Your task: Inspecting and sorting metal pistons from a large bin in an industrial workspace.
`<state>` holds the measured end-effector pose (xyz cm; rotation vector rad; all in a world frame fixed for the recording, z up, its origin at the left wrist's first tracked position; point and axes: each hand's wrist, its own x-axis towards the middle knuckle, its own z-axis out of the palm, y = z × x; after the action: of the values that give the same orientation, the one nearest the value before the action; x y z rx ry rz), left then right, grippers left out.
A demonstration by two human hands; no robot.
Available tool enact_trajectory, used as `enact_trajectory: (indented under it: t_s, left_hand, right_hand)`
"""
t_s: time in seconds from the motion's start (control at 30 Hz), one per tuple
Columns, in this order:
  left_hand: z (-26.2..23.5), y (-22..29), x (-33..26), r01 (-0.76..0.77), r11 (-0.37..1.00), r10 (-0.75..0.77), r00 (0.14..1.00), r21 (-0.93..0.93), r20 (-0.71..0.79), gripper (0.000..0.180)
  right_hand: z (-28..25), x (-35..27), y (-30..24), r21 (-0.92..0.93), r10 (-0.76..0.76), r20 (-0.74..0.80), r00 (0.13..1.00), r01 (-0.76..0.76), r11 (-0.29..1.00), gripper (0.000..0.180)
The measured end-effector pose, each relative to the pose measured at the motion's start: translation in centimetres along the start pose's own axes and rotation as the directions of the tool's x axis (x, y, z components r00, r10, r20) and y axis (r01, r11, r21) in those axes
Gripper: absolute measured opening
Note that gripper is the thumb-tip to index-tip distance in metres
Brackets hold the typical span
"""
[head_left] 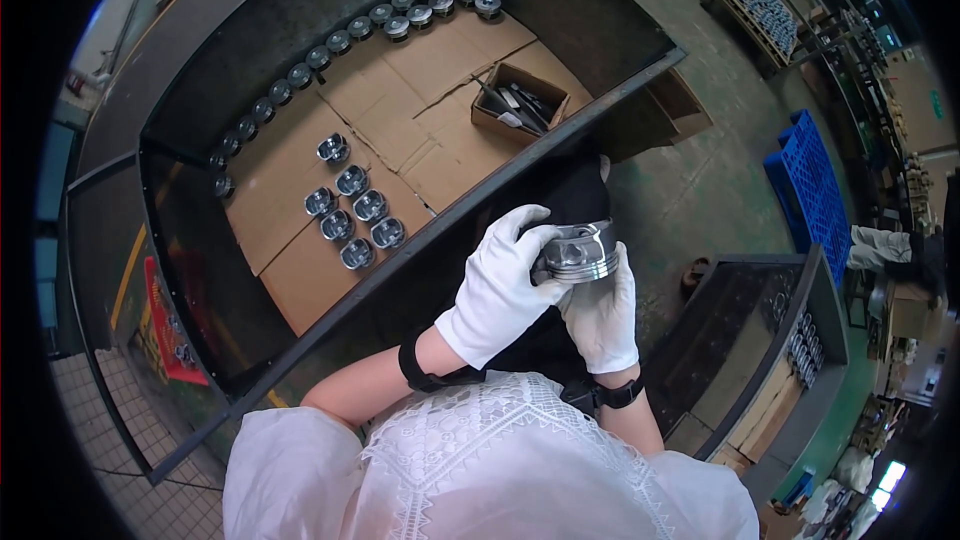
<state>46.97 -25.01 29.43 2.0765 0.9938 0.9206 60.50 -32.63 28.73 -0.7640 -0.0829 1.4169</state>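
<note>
A shiny metal piston (pixel 580 252) with ring grooves round its side is held up in front of me, tilted. My left hand (pixel 505 285), in a white glove, grips its left side with fingers and thumb. My right hand (pixel 605 315), gloved likewise, supports it from the right and below; part of those fingers is hidden behind it. Beyond the hands, several pistons (pixel 352 180) stand in a loose group on the cardboard (pixel 400 130) lining a dark metal bin. Another row of pistons (pixel 338 41) lines the bin's far wall.
The bin's near rim (pixel 470 210) runs diagonally just beyond my hands. Inside stands a small cardboard box (pixel 515 100) of dark tools or strips. At right are a second metal bin (pixel 740 340) with more parts and a blue plastic pallet (pixel 805 180). A red tray (pixel 170 330) sits at left.
</note>
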Motion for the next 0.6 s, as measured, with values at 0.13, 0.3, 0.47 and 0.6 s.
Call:
enact_trajectory:
  t_s: [0.13,0.3,0.47,0.6]
  left_hand:
    - [-0.5,1.1,0.3,-0.012,1.0,0.012,1.0,-0.029,0.001,0.054]
    - [0.0,1.1,0.3,-0.015,0.999,0.014,1.0,-0.041,-0.01,0.058]
    - [0.9,0.3,0.1,0.076,0.983,-0.086,0.995,-0.165,-0.053,0.059]
    - [1.2,0.3,0.1,0.057,0.983,-0.071,0.995,-0.177,-0.076,0.055]
  right_hand:
    - [-0.8,0.1,0.4,0.193,0.129,0.085,0.988,-0.143,0.971,0.05]
    - [-0.7,0.2,0.7,0.24,0.189,0.02,0.982,-0.189,0.952,0.047]
    - [-0.2,0.3,1.5,-0.259,-0.175,-0.037,0.984,0.16,0.952,0.041]
    - [-0.6,0.1,2.3,-0.418,-0.25,-0.103,0.963,0.187,0.889,0.044]
